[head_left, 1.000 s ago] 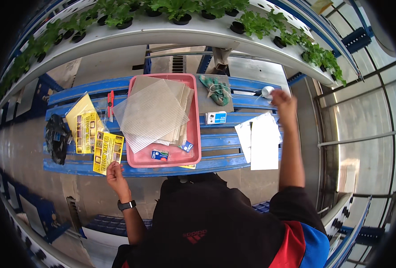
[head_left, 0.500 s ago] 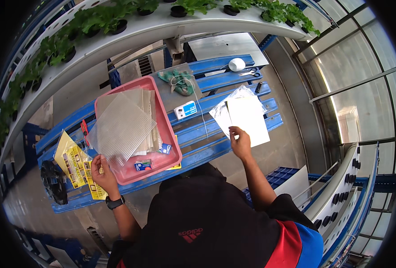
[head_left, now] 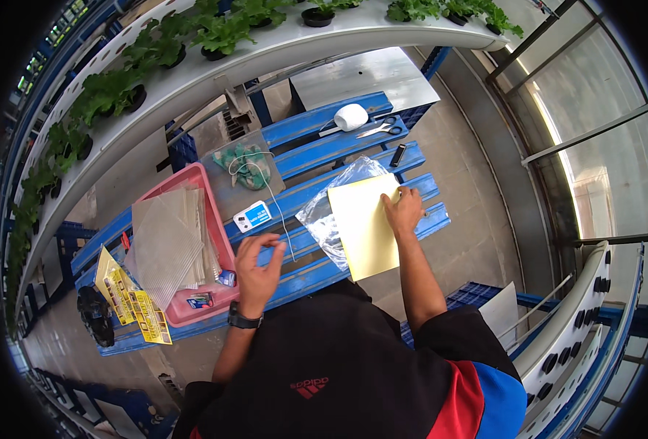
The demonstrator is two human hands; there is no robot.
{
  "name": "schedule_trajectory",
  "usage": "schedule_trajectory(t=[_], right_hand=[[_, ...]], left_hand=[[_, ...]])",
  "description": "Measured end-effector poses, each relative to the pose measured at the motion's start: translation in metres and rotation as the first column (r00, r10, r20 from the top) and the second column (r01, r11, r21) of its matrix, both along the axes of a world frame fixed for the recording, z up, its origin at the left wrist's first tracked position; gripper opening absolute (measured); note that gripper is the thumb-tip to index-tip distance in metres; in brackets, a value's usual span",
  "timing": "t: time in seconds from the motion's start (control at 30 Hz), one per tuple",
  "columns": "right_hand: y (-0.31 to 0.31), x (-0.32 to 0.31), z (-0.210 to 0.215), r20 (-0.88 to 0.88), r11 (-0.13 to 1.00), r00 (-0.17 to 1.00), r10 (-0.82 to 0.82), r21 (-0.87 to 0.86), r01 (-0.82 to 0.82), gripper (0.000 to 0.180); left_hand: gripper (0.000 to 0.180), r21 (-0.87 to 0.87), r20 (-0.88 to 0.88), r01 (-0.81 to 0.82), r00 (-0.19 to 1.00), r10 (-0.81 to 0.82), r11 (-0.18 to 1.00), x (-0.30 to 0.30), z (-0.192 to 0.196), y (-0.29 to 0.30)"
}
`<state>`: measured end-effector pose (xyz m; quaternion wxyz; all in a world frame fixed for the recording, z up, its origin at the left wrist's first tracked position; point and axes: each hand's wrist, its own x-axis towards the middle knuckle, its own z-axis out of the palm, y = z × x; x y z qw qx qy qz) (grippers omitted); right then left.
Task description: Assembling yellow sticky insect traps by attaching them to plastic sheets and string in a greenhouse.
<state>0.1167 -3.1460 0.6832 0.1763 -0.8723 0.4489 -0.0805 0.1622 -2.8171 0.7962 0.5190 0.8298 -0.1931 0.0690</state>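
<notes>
Along the far side, leafy plants (head_left: 225,33) sit in black cups in a white channel (head_left: 338,33). On the blue slatted surface (head_left: 324,152), a white roll (head_left: 351,117) stands near the scissors (head_left: 382,129), with a small black object (head_left: 398,155) nearer the person. A green cloth (head_left: 247,175) rests on a grey panel (head_left: 229,201); from it a white cord (head_left: 274,192) trails between the two hands. A white-and-blue box (head_left: 252,216) lies just beyond the left hand (head_left: 260,267), whose fingers are apart, with nothing visible in them.

The yellow sheet (head_left: 364,234) lies partly over crumpled clear plastic (head_left: 317,214), to the left of the right hand (head_left: 403,211). That hand's thumb touches it at the upper right edge; I cannot tell whether the fingers pinch it or merely rest there.

The pink tray (head_left: 220,227) holds translucent ribbed sheets (head_left: 167,234), stacked askew, and small packets (head_left: 200,301). Yellow printed packs (head_left: 151,318) and a black bag (head_left: 95,316) lie left of it.
</notes>
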Motion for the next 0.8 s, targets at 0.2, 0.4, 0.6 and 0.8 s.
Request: schedule_trajectory(t=[0.2, 0.4, 0.6, 0.8], right_hand=[[-0.016, -0.001, -0.003, 0.09, 0.985, 0.995, -0.039, 0.173, 0.023, 0.036], [-0.042, -0.006, -0.054, 0.533, 0.923, 0.839, 0.111, 0.259, -0.286, 0.016], [-0.075, -0.031, -0.074, 0.608, 0.841, 0.785, 0.119, 0.359, -0.405, 0.016], [-0.065, -0.021, -0.048, 0.632, 0.809, 0.762, 0.143, 0.368, -0.458, 0.022]], left_hand=[[0.016, 0.102, -0.077, 0.202, 0.978, -0.194, 0.974, -0.008, -0.009, -0.06], [0.016, 0.106, -0.121, 0.252, 0.964, -0.239, 0.962, -0.005, -0.022, -0.074], [0.018, 0.073, -0.105, 0.22, 0.972, -0.212, 0.973, -0.015, -0.03, -0.064], [0.019, 0.043, -0.219, -0.053, 0.974, 0.061, 0.998, -0.034, -0.033, -0.003]])
